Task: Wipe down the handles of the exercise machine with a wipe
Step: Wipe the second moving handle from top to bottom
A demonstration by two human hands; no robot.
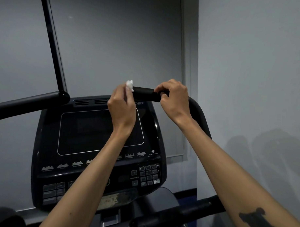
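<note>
Handle, black and matte, juts out above the dark console, and the left hand pinches a crumpled white wipe against its tip. Right hand curls round the handle further along. Grey walls behind, a roller blind drawn down.

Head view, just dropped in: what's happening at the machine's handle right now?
A person is cleaning the right handle of an exercise machine. The left hand pinches a small white wipe against the handle's free end, while the right hand grips the same bar further along, steadying it. The console sits dark below. The left handle is not being touched.
</note>
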